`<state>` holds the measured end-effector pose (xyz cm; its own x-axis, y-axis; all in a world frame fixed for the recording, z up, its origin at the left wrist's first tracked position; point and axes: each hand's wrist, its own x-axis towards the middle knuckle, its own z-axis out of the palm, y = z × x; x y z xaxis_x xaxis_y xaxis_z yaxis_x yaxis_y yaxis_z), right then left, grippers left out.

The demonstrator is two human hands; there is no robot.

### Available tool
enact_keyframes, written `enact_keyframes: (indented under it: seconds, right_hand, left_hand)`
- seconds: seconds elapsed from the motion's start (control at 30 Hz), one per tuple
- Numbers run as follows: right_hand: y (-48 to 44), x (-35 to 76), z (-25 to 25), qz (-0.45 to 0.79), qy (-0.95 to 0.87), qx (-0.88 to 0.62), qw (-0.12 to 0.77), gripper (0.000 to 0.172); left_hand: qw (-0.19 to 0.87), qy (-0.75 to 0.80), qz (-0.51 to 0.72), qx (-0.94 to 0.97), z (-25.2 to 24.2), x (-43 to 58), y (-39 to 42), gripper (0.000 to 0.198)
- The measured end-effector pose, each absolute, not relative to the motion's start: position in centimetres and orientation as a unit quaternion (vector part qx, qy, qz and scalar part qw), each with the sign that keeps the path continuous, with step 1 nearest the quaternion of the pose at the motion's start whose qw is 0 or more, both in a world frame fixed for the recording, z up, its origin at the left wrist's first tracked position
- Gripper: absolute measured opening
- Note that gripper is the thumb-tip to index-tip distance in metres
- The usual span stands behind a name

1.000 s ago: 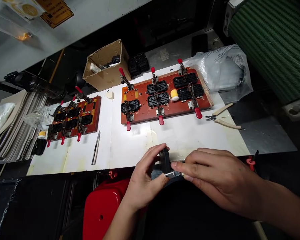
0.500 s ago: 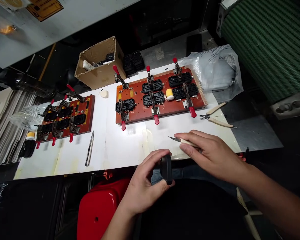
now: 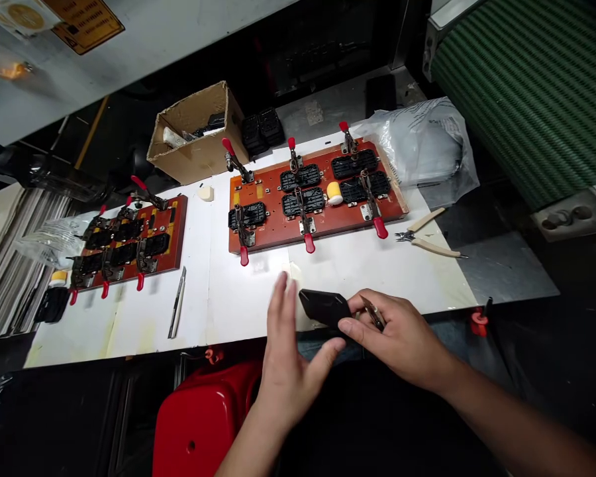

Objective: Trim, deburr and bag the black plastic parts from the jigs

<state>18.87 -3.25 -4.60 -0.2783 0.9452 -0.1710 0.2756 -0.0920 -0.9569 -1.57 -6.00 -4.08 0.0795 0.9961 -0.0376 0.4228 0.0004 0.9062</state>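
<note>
A flat black plastic part (image 3: 322,307) with angled corners is pinched by its right end between the thumb and fingers of my right hand (image 3: 395,331). The same hand keeps a craft knife (image 3: 373,313) tucked in its fingers, the blade lying across them. To the left of the part, my left hand (image 3: 293,358) is open, thumb spread from raised fingers, slightly blurred. Beyond both hands lies a red-brown fixture board (image 3: 273,237) bearing several black plastic parts (image 3: 302,201) and red-handled toggle clamps (image 3: 308,242).
A second clamp board (image 3: 176,238) stands at left, with a utility knife (image 3: 177,303) beside it. Side cutters (image 3: 427,232) lie right of the larger board. Behind are a cardboard box (image 3: 189,162) and a plastic bag (image 3: 427,149). A red stool (image 3: 193,411) stands below the table edge.
The black part has passed from my left hand to my right, turning flatter. My left hand has opened. My right hand has moved left, the knife shifting back within its fingers.
</note>
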Motion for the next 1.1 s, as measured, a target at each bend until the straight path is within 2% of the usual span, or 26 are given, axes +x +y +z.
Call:
enact_keyframes:
  seconds: [0.03, 0.1, 0.27, 0.4, 0.53, 0.97, 1.1]
  right_hand:
    - [-3.2, 18.9, -4.3, 0.563, -0.577, -0.515, 0.292, 0.020]
    - [-3.0, 19.2, -3.5, 0.607, -0.567, -0.491, 0.264, 0.021]
    - [-2.6, 20.9, -2.4, 0.557, -0.682, -0.411, 0.234, 0.050]
    - [-2.2, 22.0, -2.0, 0.467, -0.762, -0.371, 0.252, 0.040]
    - [-2.2, 22.2, -1.9, 0.419, -0.804, -0.316, 0.280, 0.041]
    - [-2.0, 21.8, -2.2, 0.394, -0.826, -0.307, 0.262, 0.036]
    - [-1.3, 22.0, -3.0, 0.364, -0.818, -0.355, 0.269, 0.036]
  left_hand:
    - [0.365, 0.562, 0.322, 0.669, -4.0, -1.8, -6.1, 0.090]
    - [0.352, 0.533, 0.287, 0.714, -3.8, -2.1, -6.1, 0.080]
    - [0.472, 0.550, 0.298, 0.621, -3.3, -2.5, -5.8, 0.071]
    - [0.528, 0.546, 0.321, 0.566, -2.7, -2.4, -5.7, 0.071]
    - [0.533, 0.541, 0.327, 0.563, -2.4, -2.2, -5.6, 0.073]
    - [0.526, 0.547, 0.311, 0.572, -2.7, -2.6, -5.7, 0.077]
    - [0.521, 0.532, 0.299, 0.597, -2.7, -2.7, -5.7, 0.076]
